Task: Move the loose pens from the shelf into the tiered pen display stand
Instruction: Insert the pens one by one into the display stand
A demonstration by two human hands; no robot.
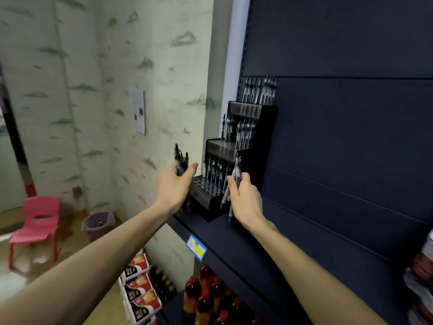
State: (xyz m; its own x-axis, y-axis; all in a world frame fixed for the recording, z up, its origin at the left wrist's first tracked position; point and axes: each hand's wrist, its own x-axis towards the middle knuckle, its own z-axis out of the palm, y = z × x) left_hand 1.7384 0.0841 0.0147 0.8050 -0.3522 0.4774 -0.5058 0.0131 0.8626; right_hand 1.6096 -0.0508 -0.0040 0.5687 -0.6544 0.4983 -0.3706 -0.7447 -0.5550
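Note:
A black tiered pen display stand [264, 141] sits at the left end of a dark blue shelf [246, 249]. Pens stand upright in its top, middle and lower tiers; the lowest front tier shows open holes. My left hand [174, 186] is just left of the stand and grips a small bunch of dark pens [180, 160] that stick up above the fingers. My right hand [244, 198] is at the stand's front right corner, closed on a few clear-barrelled pens [235, 174], their tips pointing down toward the shelf.
The dark back panel [351, 113] rises behind the stand. A yellow and blue price tag [196, 248] hangs on the shelf edge. Red bottles [206, 296] and boxes [138, 289] fill lower shelves. A pink chair [37, 224] and a bin [98, 224] stand on the floor at left.

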